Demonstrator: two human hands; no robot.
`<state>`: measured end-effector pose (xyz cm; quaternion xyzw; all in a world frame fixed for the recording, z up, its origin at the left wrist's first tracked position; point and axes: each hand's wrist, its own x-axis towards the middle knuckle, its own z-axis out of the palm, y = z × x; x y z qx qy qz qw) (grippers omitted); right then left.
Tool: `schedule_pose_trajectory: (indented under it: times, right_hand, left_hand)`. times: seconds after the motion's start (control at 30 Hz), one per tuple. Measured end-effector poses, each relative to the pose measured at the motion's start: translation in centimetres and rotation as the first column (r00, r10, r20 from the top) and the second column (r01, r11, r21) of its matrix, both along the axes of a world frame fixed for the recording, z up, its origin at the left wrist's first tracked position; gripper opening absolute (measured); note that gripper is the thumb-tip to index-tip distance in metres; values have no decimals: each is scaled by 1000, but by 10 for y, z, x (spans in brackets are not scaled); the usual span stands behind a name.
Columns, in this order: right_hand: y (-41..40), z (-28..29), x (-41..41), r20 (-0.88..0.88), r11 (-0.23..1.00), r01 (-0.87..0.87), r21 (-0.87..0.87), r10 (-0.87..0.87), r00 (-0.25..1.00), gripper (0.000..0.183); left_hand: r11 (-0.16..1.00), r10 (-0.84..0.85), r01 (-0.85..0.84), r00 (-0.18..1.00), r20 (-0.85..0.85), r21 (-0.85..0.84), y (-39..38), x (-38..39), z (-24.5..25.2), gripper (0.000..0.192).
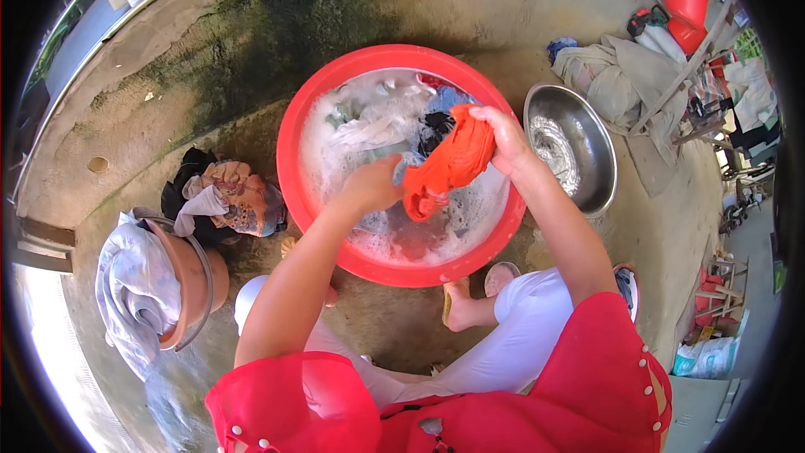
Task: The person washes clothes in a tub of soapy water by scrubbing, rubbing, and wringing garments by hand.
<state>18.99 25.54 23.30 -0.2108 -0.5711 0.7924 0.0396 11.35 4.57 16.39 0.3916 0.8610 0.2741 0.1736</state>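
Note:
A wet orange-red garment (451,160) is stretched at a slant over the large red plastic basin (306,226). My right hand (503,138) grips its upper end near the basin's right side. At its lower left end my left hand (375,182) is closed against the cloth, its fingertips hidden. A bit of grey-blue cloth (407,167) shows beside the left knuckles. Below and around both hands lies sudsy water with soaked laundry: a white cloth (368,133), a blue piece (451,98) and a black piece (435,132).
Right of the basin sits a stainless steel bowl (600,157) holding some water. A heap of patterned clothes (236,192) lies on the concrete floor at left, beside a brown bucket (204,270) with pale cloth (135,283) draped over it. Behind the basin rises a stained wall (390,0).

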Motion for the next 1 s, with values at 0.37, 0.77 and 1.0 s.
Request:
schedule_pose_trajectory:
  times: [0.37, 0.77, 1.0]
  right_hand:
    - [29, 95, 16, -273, 994, 87, 64, -66, 960, 24]
    - [69, 10, 19, 126, 120, -90, 989, -344, 931, 13]
    - [85, 17, 28, 274, 815, 76, 574, -279, 921, 24]
  left_hand:
    - [665, 202, -518, 818, 538, 538, 32, -49, 22, 14]
    - [512, 17, -646, 666, 745, 566, -2, -66, 69, 10]
    - [601, 94, -503, 816, 570, 621, -9, -70, 76, 14]
